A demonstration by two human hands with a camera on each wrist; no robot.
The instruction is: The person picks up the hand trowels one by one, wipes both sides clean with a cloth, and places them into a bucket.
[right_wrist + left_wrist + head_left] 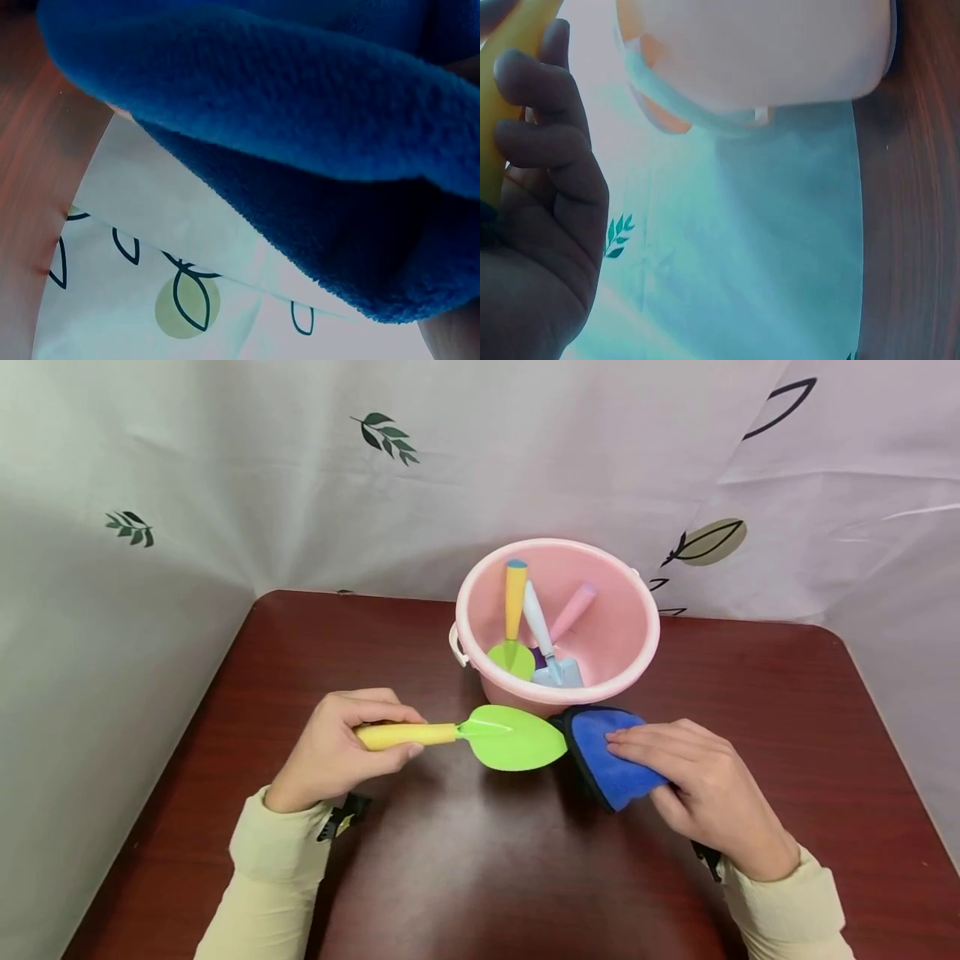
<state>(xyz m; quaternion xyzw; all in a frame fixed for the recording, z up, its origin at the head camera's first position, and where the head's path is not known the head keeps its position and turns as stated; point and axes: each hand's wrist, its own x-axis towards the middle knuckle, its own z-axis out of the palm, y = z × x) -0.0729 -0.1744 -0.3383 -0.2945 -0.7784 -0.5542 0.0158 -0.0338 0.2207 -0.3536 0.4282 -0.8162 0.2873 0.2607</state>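
Note:
My left hand (pixel 348 743) grips the yellow handle of a toy shovel (pixel 517 738), its green blade pointing right. In the left wrist view the fingers (pixel 536 146) curl round that yellow handle (pixel 506 82). My right hand (pixel 705 777) pinches a folded blue cloth (pixel 611 756) with dark edging, which meets the tip of the blade. The fuzzy blue cloth (pixel 247 97) fills the top of the right wrist view and hides most of the right hand there. Both hands are above the table, in front of a pink bucket (pixel 555 693).
Inside the bucket stand a yellow-handled green shovel (pixel 515 602), a light blue shovel (pixel 540 622) and a tool with a pink handle (pixel 573 610). A white bucket handle (pixel 457 645) hangs at its left. The dark red table (pixel 465 877) backs onto a pale leaf-printed curtain (pixel 300 468).

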